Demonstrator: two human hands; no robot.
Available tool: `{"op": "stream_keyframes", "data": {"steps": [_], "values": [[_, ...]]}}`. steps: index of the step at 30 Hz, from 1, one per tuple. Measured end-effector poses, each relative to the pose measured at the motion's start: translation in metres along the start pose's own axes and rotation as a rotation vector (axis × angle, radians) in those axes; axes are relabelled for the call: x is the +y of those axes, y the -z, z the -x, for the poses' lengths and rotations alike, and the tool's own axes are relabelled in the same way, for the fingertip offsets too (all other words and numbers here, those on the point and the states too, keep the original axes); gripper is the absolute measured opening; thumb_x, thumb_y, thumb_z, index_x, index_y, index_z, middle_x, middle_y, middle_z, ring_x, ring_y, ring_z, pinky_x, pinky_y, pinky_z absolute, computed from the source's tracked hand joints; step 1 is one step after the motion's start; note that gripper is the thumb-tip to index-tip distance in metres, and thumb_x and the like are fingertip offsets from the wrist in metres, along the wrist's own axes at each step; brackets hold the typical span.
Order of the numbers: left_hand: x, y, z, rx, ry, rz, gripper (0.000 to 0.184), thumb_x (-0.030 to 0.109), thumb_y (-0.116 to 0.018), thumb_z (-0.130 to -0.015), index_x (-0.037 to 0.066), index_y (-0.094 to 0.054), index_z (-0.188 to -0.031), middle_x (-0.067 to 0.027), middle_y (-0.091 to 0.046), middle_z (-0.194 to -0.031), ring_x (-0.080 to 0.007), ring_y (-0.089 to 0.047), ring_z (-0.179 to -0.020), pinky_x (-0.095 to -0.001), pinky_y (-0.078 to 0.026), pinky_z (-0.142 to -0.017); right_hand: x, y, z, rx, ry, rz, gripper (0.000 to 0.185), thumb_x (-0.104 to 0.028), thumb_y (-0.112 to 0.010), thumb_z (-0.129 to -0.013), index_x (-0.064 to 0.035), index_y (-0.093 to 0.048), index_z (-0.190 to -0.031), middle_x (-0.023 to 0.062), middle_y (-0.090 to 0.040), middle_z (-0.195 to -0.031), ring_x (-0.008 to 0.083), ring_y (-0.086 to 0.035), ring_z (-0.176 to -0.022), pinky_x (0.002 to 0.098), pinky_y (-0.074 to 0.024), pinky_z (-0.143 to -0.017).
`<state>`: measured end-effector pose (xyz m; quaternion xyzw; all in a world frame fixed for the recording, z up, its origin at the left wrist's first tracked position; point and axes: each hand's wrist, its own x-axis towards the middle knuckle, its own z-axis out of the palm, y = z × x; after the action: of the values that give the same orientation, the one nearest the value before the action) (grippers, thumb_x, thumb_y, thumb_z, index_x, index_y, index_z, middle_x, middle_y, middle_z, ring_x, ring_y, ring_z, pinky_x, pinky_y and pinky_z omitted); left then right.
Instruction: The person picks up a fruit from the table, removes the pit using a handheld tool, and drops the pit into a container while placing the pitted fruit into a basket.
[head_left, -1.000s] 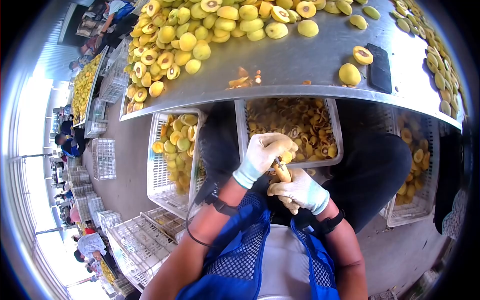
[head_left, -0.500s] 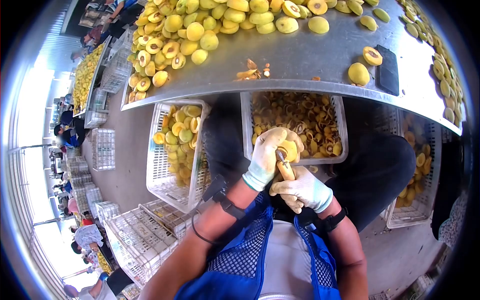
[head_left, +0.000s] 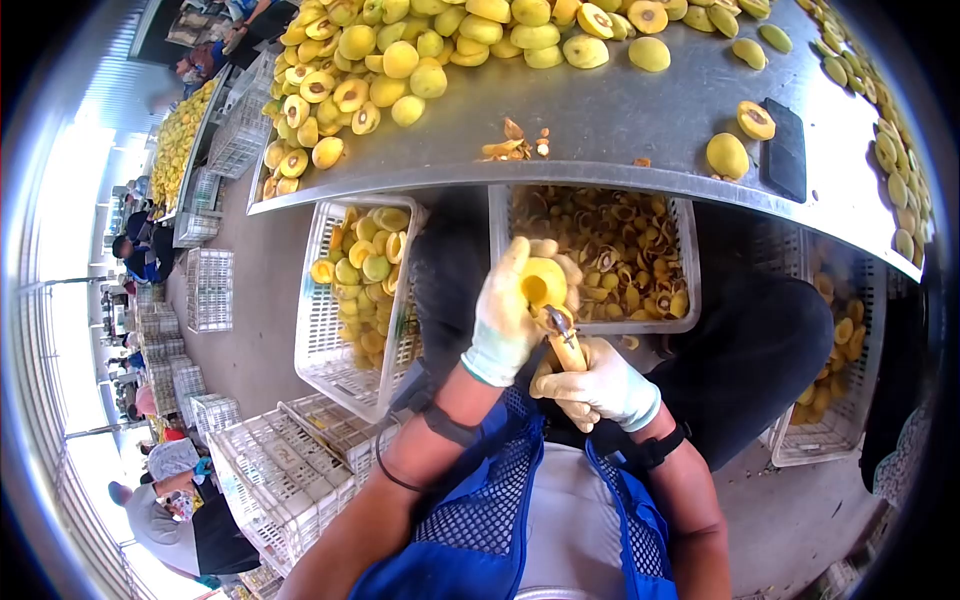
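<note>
My left hand (head_left: 510, 305), in a pale glove, is closed around a yellow fruit half (head_left: 543, 283) whose hollow faces up. My right hand (head_left: 595, 385), also gloved, grips the wooden handle of a small tool (head_left: 567, 348). The tool's dark metal tip is beside the fruit's lower edge, with an orange-brown bit at it. Beyond both hands is a white crate (head_left: 497, 230) holding many brownish fruit pieces.
A metal table (head_left: 600, 110) bears piled fruit halves (head_left: 400, 60), scraps and a black phone (head_left: 785, 150). Fruit-filled crates stand at left (head_left: 310, 340) and right (head_left: 820, 445). Stacked crates (head_left: 280, 470) and other people (head_left: 165, 520) are farther left.
My left hand has turned, so the fruit's hollow now shows, and the tool tip has come away from its middle. At the lower left, a person in grey has come further into view.
</note>
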<state>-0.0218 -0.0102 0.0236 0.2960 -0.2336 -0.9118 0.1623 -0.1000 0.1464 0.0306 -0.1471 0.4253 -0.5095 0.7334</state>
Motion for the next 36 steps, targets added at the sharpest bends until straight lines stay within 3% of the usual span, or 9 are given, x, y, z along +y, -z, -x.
{"op": "stream_keyframes", "data": {"steps": [5, 7, 9, 11, 16, 21, 28, 29, 36], "values": [[0.059, 0.039, 0.004, 0.097, -0.429, -0.567, 0.039, 0.041, -0.051, -0.108, 0.005, -0.065, -0.117, -0.0169, -0.071, -0.099, -0.0272, -0.07, -0.089, -0.0365, -0.058, -0.074, 0.002, 0.004, 0.004, 0.059, 0.056, -0.052, 0.016, -0.016, -0.072, -0.093, -0.0021, -0.066, -0.088, 0.0014, -0.056, -0.055, 0.0103, -0.051, -0.039, 0.0251, -0.0358, -0.038], [0.101, 0.063, 0.003, 0.352, -0.987, -1.353, 0.028, 0.024, -0.065, -0.101, 0.002, -0.071, -0.117, -0.0159, -0.072, -0.111, -0.0276, -0.071, -0.099, -0.0362, -0.058, -0.089, -0.001, 0.003, 0.005, 0.117, 0.053, -0.042, 0.017, -0.016, -0.072, -0.094, -0.0002, -0.066, -0.092, 0.0013, -0.056, -0.055, 0.0102, -0.05, -0.039, 0.0246, -0.0363, -0.038], [0.135, 0.072, 0.01, 0.585, -1.128, -1.799, 0.024, 0.007, -0.072, -0.093, -0.001, -0.074, -0.115, -0.0144, -0.072, -0.119, -0.0253, -0.07, -0.104, -0.034, -0.054, -0.101, -0.003, 0.0, 0.004, 0.182, 0.055, 0.002, 0.019, -0.015, -0.071, -0.095, 0.0037, -0.067, -0.097, 0.0011, -0.053, -0.054, 0.0103, -0.049, -0.039, 0.024, -0.0362, -0.038], [0.159, 0.097, 0.013, 0.655, -1.123, -1.766, 0.03, 0.005, -0.073, -0.091, -0.002, -0.071, -0.12, -0.0139, -0.07, -0.125, -0.0234, -0.069, -0.109, -0.0353, -0.053, -0.102, -0.002, 0.002, 0.001, 0.225, 0.025, 0.047, 0.018, -0.018, -0.072, -0.094, -0.0006, -0.068, -0.098, 0.0015, -0.056, -0.059, 0.0088, -0.05, -0.042, 0.0235, -0.0396, -0.039], [0.101, 0.029, 0.013, 0.018, -0.55, -0.965, 0.036, 0.004, -0.07, -0.093, -0.003, -0.066, -0.128, -0.0119, -0.069, -0.127, -0.0189, -0.067, -0.115, -0.0337, -0.054, -0.099, 0.0, 0.001, -0.005, 0.324, 0.057, 0.179, 0.018, -0.022, -0.071, -0.094, -0.0046, -0.068, -0.098, 0.0013, -0.059, -0.063, 0.0081, -0.052, -0.045, 0.0232, -0.043, -0.042], [0.024, -0.028, 0.008, -0.241, -0.186, -1.345, 0.025, 0.002, -0.066, -0.092, -0.004, -0.071, -0.117, -0.0112, -0.075, -0.108, -0.0175, -0.072, -0.1, -0.0306, -0.057, -0.089, 0.014, 0.007, -0.015, 0.55, 0.238, 0.414, 0.027, -0.028, -0.067, -0.09, -0.0024, -0.067, -0.097, 0.0169, -0.069, -0.069, 0.0297, -0.071, -0.061, 0.0421, -0.056, -0.061], [0.03, -0.043, -0.023, -0.193, -0.458, -1.501, 0.028, -0.001, -0.073, -0.087, -0.002, -0.072, -0.115, -0.0098, -0.075, -0.115, -0.0175, -0.07, -0.105, -0.0309, -0.055, -0.095, 0.019, 0.014, -0.016, 0.748, 0.386, 0.461, 0.025, -0.023, -0.072, -0.09, 0.0005, -0.063, -0.089, 0.0098, -0.069, -0.065, 0.0179, -0.069, -0.057, 0.0328, -0.0542, -0.058], [0.032, -0.051, -0.028, -0.108, -0.351, -1.394, 0.029, -0.002, -0.074, -0.087, -0.002, -0.072, -0.116, -0.0081, -0.075, -0.115, -0.0154, -0.069, -0.104, -0.0303, -0.054, -0.096, 0.024, 0.017, -0.017, 0.729, 0.34, 0.425, 0.036, -0.036, -0.069, -0.09, -0.001, -0.067, -0.096, 0.0262, -0.069, -0.079, 0.0453, -0.07, -0.077, 0.0529, -0.0552, -0.069], [0.008, -0.149, -0.124, -0.48, -0.704, -1.805, 0.036, 0.016, -0.076, -0.087, 0.006, -0.071, -0.121, -0.0132, -0.073, -0.118, -0.028, -0.072, -0.103, -0.0354, -0.055, -0.093, 0.003, 0.017, -0.001, 0.739, 0.3, 0.231, 0.032, -0.034, -0.072, -0.091, -0.0022, -0.068, -0.094, 0.016, -0.07, -0.07, 0.0342, -0.072, -0.068, 0.0436, -0.0557, -0.066]]}}
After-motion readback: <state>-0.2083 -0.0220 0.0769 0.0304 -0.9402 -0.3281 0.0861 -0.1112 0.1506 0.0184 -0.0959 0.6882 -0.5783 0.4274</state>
